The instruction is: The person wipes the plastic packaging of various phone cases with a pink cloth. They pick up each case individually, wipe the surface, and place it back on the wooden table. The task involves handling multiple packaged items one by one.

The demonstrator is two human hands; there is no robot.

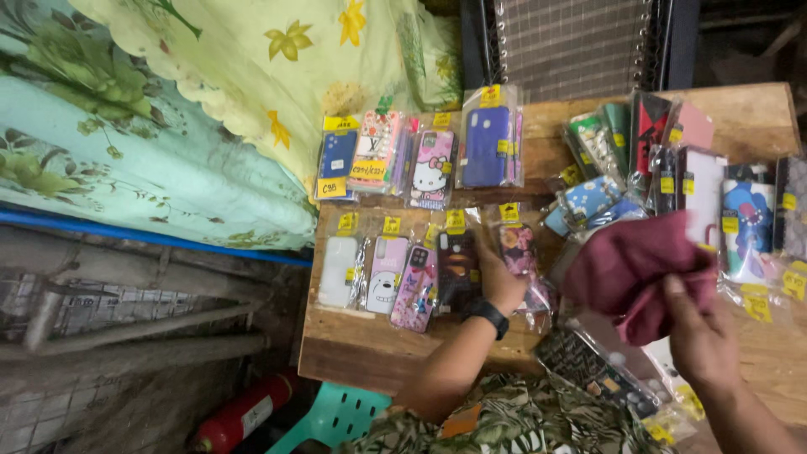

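Head view: dark red cloth [630, 273], soft and bunched w/ folds, held up over the right half of the wooden worktop [353, 340], above the packaged cases. Right hand [702, 332] comes up from lower right, fingers closed on the cloth's lower edge, thumb on top. Left hand [503, 282] reaches fwd from a bare forearm w/ a black wristband [486, 317], palm down on a floral phone case [519, 250] in a clear bag; fingers pressed on it, can't tell if they actually grip.

Pkgs: front row left of the left hand – white case [339, 271], pale bear case [387, 273], pink patterned case [414, 288], dark case [458, 269], all in clear sleeves w/ small yellow tags at the top. Back row – navy case [338, 160], cartoon cat case [431, 168], blue case [486, 145], also yellow-tagged. Right side: overlapping pile of bagged cases, incl. red-black case [649, 126] and blue cartoon case [746, 223].

Left of worktop: floral green-yellow fabric [168, 109]. Below: red cylinder [244, 414], teal plastic chair [336, 416].
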